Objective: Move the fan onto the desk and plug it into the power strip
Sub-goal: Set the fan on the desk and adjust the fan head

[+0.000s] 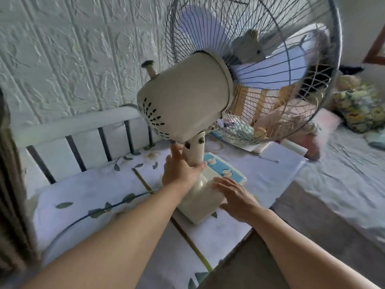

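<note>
A cream table fan [183, 101] with a wire cage, pale blue blades and a blue control panel stands on the desk [87, 184], which is covered by a white cloth with a leaf print. My left hand [179, 167] is wrapped around the fan's neck just below the motor housing. My right hand [235, 197] lies flat on the right side of the fan's base [200, 203], fingers spread. A dark cord [100, 209] trails from the base toward the lower left. No power strip is visible.
A white embossed wall and a rail with dark bars [87, 140] run behind the desk. Papers and a notebook [264, 147] lie beyond the fan. A bed with grey sheets [337, 180] and a patterned pillow [360, 109] is at right.
</note>
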The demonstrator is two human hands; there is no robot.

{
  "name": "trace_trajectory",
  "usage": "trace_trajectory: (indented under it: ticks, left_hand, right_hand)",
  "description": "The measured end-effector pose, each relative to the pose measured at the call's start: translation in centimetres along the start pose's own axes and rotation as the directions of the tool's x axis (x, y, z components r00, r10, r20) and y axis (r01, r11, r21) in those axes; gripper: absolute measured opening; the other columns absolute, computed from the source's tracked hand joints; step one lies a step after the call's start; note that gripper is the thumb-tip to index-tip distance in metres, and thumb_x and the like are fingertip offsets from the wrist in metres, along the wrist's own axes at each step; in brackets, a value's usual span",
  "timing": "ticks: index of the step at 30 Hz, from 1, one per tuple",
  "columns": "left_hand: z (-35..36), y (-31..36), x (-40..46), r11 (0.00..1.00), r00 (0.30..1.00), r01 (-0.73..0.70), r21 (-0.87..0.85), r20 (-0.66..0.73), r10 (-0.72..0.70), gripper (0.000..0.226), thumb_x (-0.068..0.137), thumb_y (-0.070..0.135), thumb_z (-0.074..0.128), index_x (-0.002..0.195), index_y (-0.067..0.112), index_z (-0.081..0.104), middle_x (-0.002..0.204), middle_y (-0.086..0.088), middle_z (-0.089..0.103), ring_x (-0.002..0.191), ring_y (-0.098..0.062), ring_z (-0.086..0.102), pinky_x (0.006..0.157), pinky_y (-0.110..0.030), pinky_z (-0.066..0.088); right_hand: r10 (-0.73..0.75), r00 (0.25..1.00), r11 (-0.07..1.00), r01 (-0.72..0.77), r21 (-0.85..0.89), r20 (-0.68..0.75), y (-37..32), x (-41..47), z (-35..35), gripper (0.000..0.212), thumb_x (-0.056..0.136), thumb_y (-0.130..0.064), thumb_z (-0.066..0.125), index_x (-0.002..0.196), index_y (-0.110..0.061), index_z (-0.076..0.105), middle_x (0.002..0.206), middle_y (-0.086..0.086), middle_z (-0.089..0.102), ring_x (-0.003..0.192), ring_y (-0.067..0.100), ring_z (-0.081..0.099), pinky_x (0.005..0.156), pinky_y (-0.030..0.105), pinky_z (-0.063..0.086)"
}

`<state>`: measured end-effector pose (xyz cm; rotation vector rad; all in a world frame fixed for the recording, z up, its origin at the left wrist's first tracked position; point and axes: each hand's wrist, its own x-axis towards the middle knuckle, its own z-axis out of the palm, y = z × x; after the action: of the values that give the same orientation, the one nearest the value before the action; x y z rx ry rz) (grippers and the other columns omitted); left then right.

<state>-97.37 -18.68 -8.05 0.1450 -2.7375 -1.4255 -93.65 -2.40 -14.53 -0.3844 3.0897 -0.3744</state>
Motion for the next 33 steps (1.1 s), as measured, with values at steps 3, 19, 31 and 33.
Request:
trace_trajectory:
  ticks: [3,19,31,33]
  left_hand:
    - [-1.7,-0.6,0.3,0.998,0.985,-0.061,0.021,0.163,0.057,0.064,0.078,0.031,0.072,0.130,0.024,0.035,0.132,-0.004,0.055,0.119,-0.026,0.056,0.099,-0.037,0.046]
    - [-10.6,-1.1,2.6,0.872,0.930,0.119,-0.476,0.360,0.070,0.023,0.098,0.041,0.037,0.095,0.032,0.058,0.109,0.002,0.065,0.098,-0.016,0.061,0.086,-0.037,0.039]
    - [-12.1,1.4,2.4,0.671,0.918,0.128,-0.730,0.343,0.198,0.041,0.095,0.054,0.032,0.087,0.029,0.064,0.068,0.008,0.074,0.079,-0.016,0.065,0.086,-0.035,0.050]
    - [-11.7,1.4,2.0,0.666,0.914,0.107,-0.738,0.337,0.227,0.040,0.095,0.052,0.035,0.089,0.027,0.066,0.068,0.007,0.074,0.073,-0.014,0.065,0.082,-0.033,0.051]
  right_hand:
    - [0.187,0.978,0.951,-0.156,0.267,-0.093,-2.3,0.3,-2.0,0.064,0.088,-0.008,0.056,0.146,-0.021,0.032,0.153,0.000,0.034,0.139,0.019,0.032,0.110,0.027,0.026]
    - [0.494,0.832,0.728,-0.238,0.643,-0.253,-11.2,4.4,-5.5,0.077,0.073,-0.023,0.077,0.137,-0.020,0.033,0.125,0.010,0.059,0.108,0.031,0.058,0.083,0.041,0.048]
    - [0.535,0.802,0.690,-0.234,0.685,-0.265,-10.8,4.8,-5.2,0.075,0.071,-0.014,0.076,0.134,-0.023,0.037,0.121,0.011,0.062,0.104,0.035,0.060,0.088,0.049,0.050]
    - [0.509,0.828,0.668,-0.208,0.715,-0.234,-9.9,4.5,-5.5,0.075,0.069,-0.010,0.076,0.132,-0.024,0.037,0.122,0.009,0.061,0.104,0.033,0.060,0.090,0.052,0.050]
